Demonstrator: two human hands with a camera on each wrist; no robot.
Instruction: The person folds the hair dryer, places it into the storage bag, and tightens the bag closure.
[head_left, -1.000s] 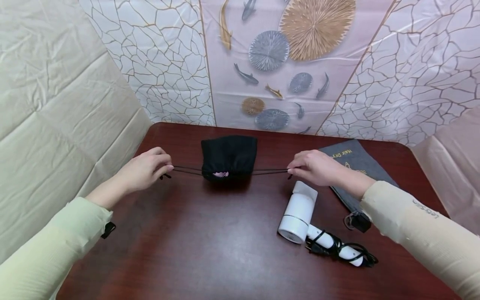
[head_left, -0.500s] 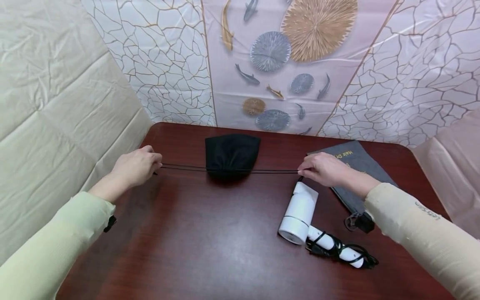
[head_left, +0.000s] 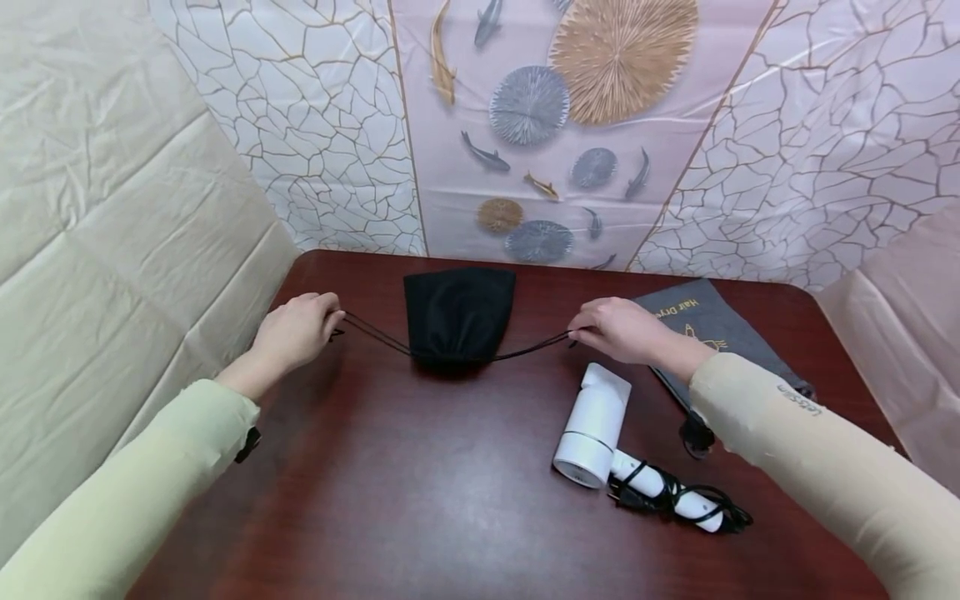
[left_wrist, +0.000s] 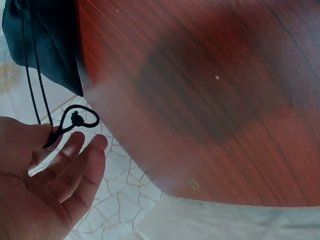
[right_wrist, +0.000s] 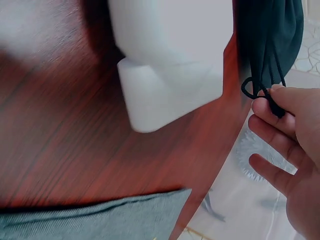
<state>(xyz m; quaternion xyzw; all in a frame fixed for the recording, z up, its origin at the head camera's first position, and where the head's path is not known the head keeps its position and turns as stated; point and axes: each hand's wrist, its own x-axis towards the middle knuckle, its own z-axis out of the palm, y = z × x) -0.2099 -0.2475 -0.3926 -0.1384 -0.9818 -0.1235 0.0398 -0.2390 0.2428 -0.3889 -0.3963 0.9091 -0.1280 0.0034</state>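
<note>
The black bag (head_left: 461,310) lies upper centre of the head frame; its gathered lower edge sinks into shadow, so its opening can't be made out. The left hand (head_left: 297,332), left of it, pinches one end of the dark drawstring (head_left: 525,350) between thumb and forefinger; the right hand (head_left: 621,330) pinches the other end, part of its palm cut off in the right wrist view. That hand and the right sleeve (head_left: 795,450) hide parts of the grey pouch (head_left: 738,337). The white hair dryer (head_left: 596,421), lower right, is cropped in the right wrist view.
</note>
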